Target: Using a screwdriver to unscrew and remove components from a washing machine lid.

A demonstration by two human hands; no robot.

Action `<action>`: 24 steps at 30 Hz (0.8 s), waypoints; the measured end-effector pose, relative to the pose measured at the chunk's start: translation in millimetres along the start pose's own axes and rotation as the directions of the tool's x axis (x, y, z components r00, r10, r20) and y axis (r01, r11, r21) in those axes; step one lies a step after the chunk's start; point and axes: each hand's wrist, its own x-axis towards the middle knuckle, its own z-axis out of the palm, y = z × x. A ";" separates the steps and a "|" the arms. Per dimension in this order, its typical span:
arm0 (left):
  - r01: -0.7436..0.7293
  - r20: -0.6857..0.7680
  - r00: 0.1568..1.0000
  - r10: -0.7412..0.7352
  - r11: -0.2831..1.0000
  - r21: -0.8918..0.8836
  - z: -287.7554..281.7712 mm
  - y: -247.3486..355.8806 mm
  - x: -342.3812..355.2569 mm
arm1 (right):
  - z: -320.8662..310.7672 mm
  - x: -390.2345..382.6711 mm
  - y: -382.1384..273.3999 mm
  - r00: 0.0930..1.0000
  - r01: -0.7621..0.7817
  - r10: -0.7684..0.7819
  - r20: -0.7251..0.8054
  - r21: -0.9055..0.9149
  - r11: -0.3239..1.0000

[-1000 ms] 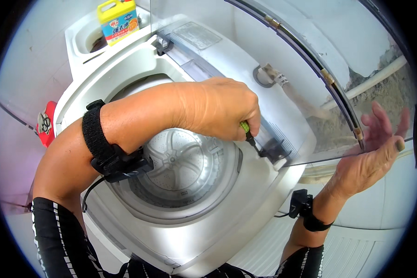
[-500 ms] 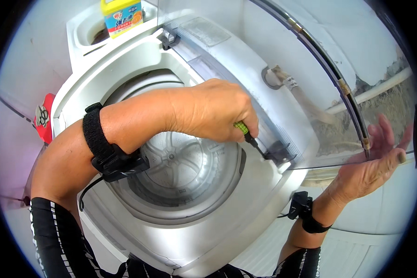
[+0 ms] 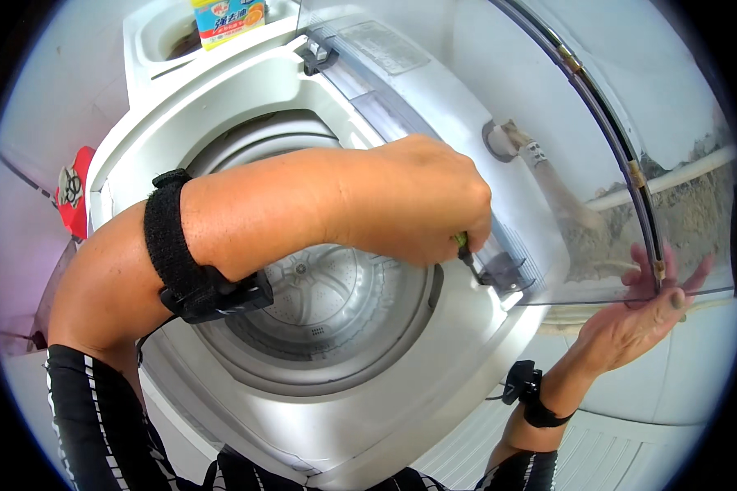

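My left hand [image 3: 426,200] is closed round the green handle of a screwdriver [image 3: 463,243]. The dark shaft slants down to the right, its tip at the dark hinge [image 3: 504,272] of a clear washing machine lid [image 3: 442,90]. Most of the handle is hidden in my fist. The lid stands raised and tilted to the right. Against its lower right edge rests my right hand [image 3: 635,327], fingers spread, partly seen through the clear panel. It grips nothing. Below my left forearm, the drum [image 3: 319,295] of the white top-loading washing machine [image 3: 385,401] lies open to view.
A second dark hinge [image 3: 316,56] holds the lid's far end. Behind the machine stands a white basin [image 3: 143,49] with a yellow and blue jug [image 3: 229,20] on its rim. A red item [image 3: 75,192] hangs at left. A pipe [image 3: 540,159] runs along the wall.
The view has shifted slightly. My left fist has turned a little about the screwdriver, hiding more of its handle; the tip stays at the hinge. My right hand remains by the lid edge.
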 end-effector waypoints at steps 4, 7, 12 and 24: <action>0.005 -0.036 0.999 -0.004 1.000 0.006 -0.2 3.0 -3.3 | 1.4 -17.0 0.1 0.994 -0.007 0.008 0.105 -0.002 1.000; -0.025 -0.071 0.997 0.024 1.000 -0.011 0.1 6.5 -6.8 | 3.0 -30.7 -1.5 0.989 -0.079 0.076 0.129 0.019 0.997; -0.080 -0.019 0.996 0.087 0.968 0.239 -0.4 14.9 -7.3 | 4.2 -46.4 -2.2 0.971 -0.169 0.164 0.173 0.012 0.986; 0.050 -0.080 0.996 -0.033 0.976 0.212 0.7 60.7 -33.0 | 7.5 -50.4 9.6 0.985 -0.068 0.055 0.164 0.073 0.995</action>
